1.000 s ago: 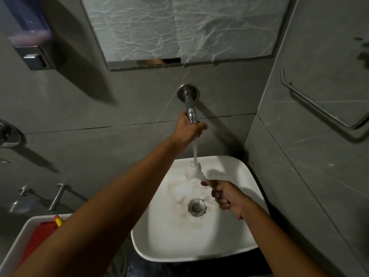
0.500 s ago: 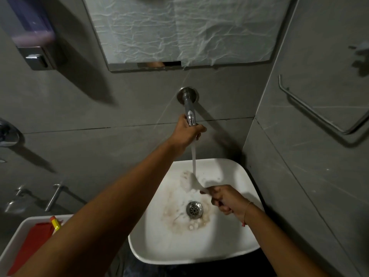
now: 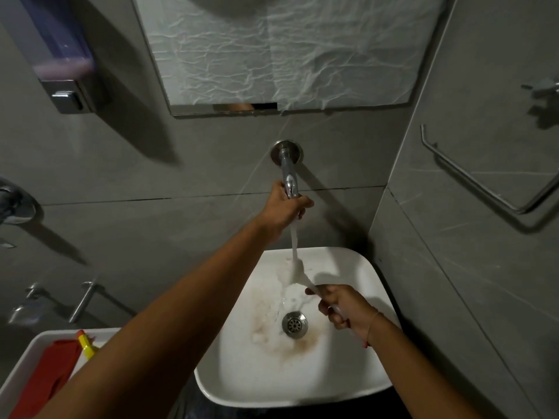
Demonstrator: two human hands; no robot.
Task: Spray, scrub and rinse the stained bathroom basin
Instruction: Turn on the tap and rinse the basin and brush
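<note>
A white square basin [image 3: 357, 376] sits below a chrome wall tap [image 3: 289, 176]. Brown stains ring its metal drain [image 3: 295, 324]. My left hand [image 3: 282, 211] is closed around the tap's end, and water [image 3: 294, 240] streams down from it. Inside the basin my right hand [image 3: 341, 306] grips the white handle of a small brush [image 3: 299, 275]. The brush head sits under the stream at the back of the bowl, with foam around it.
A covered mirror [image 3: 281, 52] hangs above the tap. A soap dispenser [image 3: 65, 68] is on the wall at upper left and a towel rail [image 3: 478, 179] on the right wall. A second basin [image 3: 27, 358] at lower left holds a red cloth [image 3: 51, 376] and a yellow-capped bottle [image 3: 86, 346].
Foam has washed off and the brown stain around the drain shows more. My right hand and brush shifted slightly in the stream. My left hand stays on the tap.
</note>
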